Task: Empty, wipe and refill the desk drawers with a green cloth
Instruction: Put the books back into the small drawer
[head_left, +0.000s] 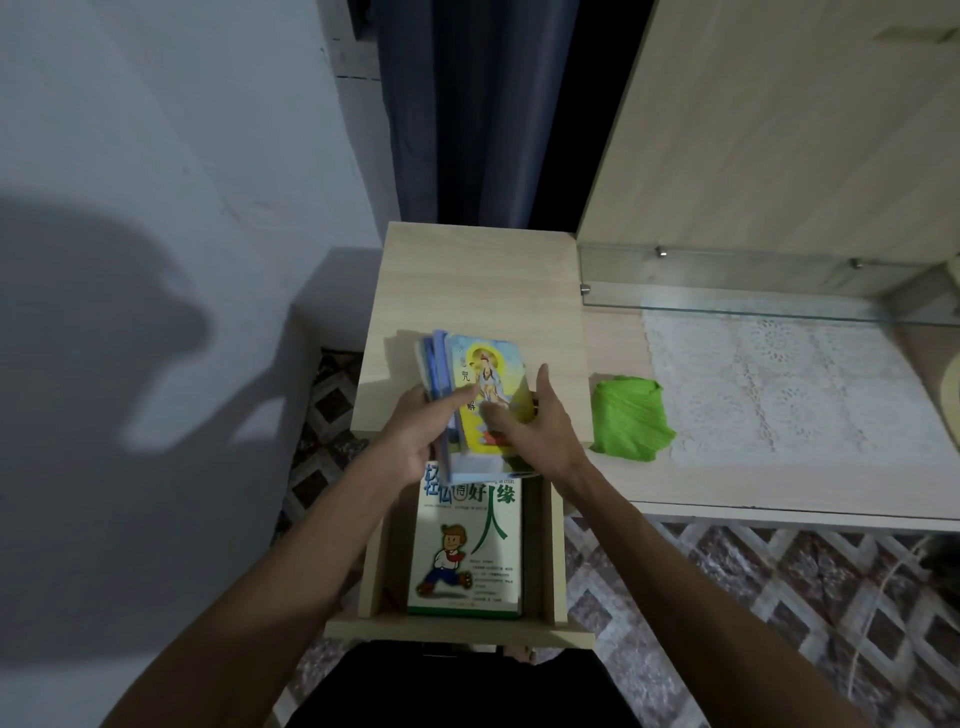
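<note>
Your left hand (415, 431) holds a small stack of booklets (475, 405) from the left side, thumb laid across the yellow cover on top, fingers curled under the stack. Its grip is closed round the stack. Your right hand (540, 421) is at the stack's right edge, fingers spread and straight, touching or just beside the yellow cover; whether it bears any weight cannot be told. The stack hangs tilted above the front edge of the counter (478, 280), over the rear of the open drawer (457, 626). At least three booklets show in it: the yellow one with a robed figure, and blue ones fanned out behind it on the left. The exact count is blurred.

One drawer is pulled out toward you. One book (467, 561) lies flat in it, white and green, with a cartoon boy running on the cover; its upper end is hidden under your hands.

One green cloth (631, 421) sits bunched on the counter, just right of your right hand and near the front edge, touching the left edge of one white lace mat (779, 384). One glass shelf (727, 291) runs along the counter's back edge above the mat.
</note>
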